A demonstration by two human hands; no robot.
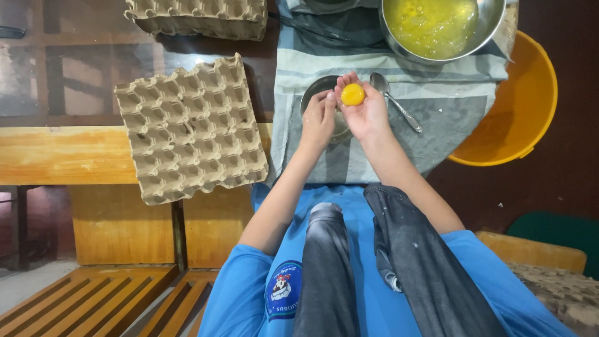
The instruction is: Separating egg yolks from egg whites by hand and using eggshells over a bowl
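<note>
A round egg yolk (353, 94) rests in the cupped palm of my right hand (363, 111), held over a small dark metal bowl (315, 90). My left hand (319, 118) is beside it, fingers bent down into the bowl, touching the right hand's edge; what it holds is hidden. A metal spoon (393, 100) lies on the grey-green cloth (437, 118) just right of my hands. Beyond them stands a large steel bowl (437, 28) full of beaten yellow egg.
An empty cardboard egg tray (190, 128) lies on the wooden bench to the left, another egg tray (199, 17) behind it. An orange bucket (518, 106) stands at the right. My knees in grey trousers and a blue shirt fill the near view.
</note>
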